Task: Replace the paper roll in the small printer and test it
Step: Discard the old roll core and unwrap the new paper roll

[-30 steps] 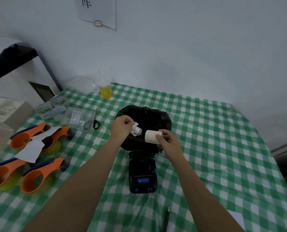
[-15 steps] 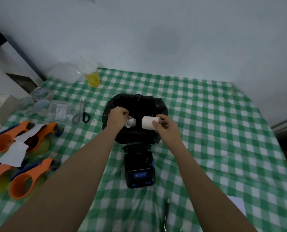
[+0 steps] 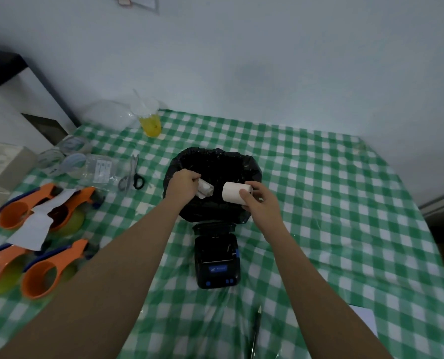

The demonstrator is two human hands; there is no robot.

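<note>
Over the black-lined bin [image 3: 213,161], the right hand [image 3: 261,200] grasps a full paper roll [image 3: 232,196] between thumb and fingers, while the left hand [image 3: 183,186] is clenched around a crumpled paper scrap [image 3: 206,189], both held apart above the bag's opening. Just at 6 o'clock from the bin, touching its edge, the small black printer [image 3: 217,260] sits on the green checked tablecloth [image 3: 319,203] with its lid raised. Scissors [image 3: 133,176] lie at 9 o'clock, orange tape dispensers [image 3: 45,270] farther toward 8, a yellow drink cup [image 3: 151,120] at 11, and a pen [image 3: 256,330] at 6.
</note>
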